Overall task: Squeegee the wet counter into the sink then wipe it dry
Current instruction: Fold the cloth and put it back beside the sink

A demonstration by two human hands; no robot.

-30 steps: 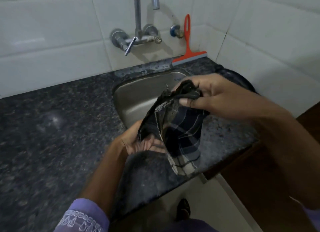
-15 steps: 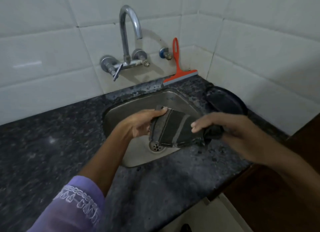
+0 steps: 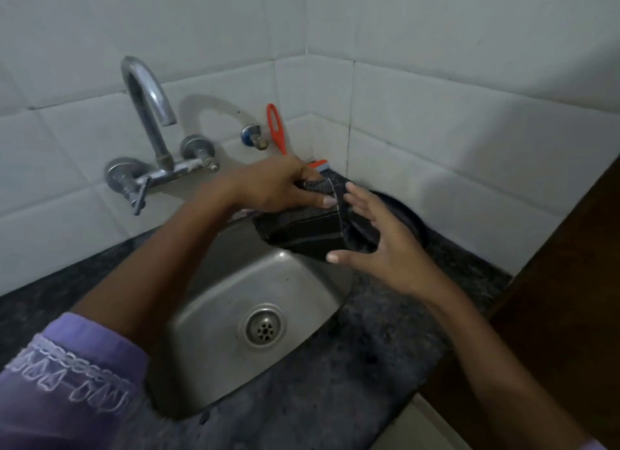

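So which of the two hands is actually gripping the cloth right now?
The left hand, nearer the faucet, pinches the dark cloth at its top edge. The right hand is spread open beside it, fingers straight.

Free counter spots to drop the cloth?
Bare stretches: counter left of the sink, below the tap; front strip between sink and cabinet. Back right corner is crowded: squeegee, dark round dish, both hands, left hand gripping the cloth, right hand open.

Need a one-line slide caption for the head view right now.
Left hand grips a dark cloth over the steel sink; right hand open beside it, orange squeegee against the wall.
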